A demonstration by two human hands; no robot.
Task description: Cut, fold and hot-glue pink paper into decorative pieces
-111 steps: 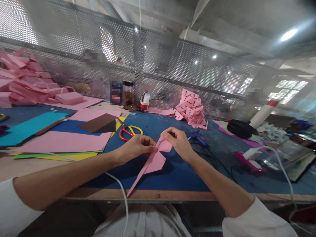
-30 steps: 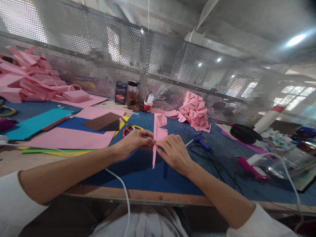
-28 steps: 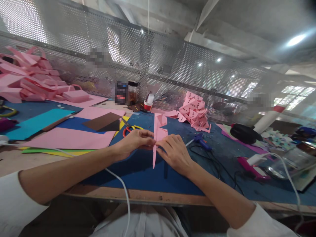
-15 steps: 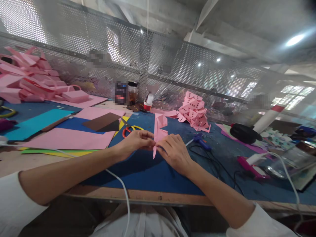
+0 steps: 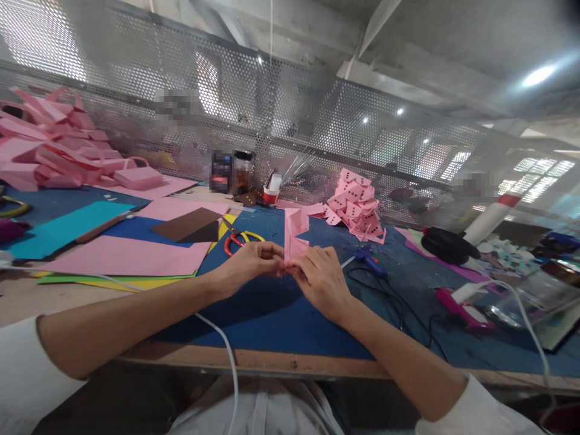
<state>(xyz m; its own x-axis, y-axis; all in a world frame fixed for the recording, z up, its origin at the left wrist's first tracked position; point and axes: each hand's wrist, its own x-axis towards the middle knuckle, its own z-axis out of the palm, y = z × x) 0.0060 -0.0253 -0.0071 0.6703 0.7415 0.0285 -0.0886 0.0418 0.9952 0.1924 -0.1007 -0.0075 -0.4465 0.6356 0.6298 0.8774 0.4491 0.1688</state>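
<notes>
A folded pink paper piece (image 5: 294, 234) stands upright between my two hands, just above the blue table mat (image 5: 272, 314). My left hand (image 5: 247, 266) pinches its lower end from the left with closed fingers. From the right, my right hand (image 5: 319, 279) grips the same lower end, fingers curled over it. The bottom tip of the paper is hidden between my fingers.
Red-and-yellow scissors (image 5: 235, 240) lie just behind my left hand. Coloured paper sheets (image 5: 122, 254) cover the left side. A heap of pink pieces (image 5: 357, 205) sits behind, a blue glue gun (image 5: 369, 260) and a pink glue gun (image 5: 462, 302) with cables at right. A perforated metal screen (image 5: 281, 121) backs the table.
The paper went from flat and pointing toward me to upright. Over the last second its long lower point has been drawn up and is now hidden between my fingers.
</notes>
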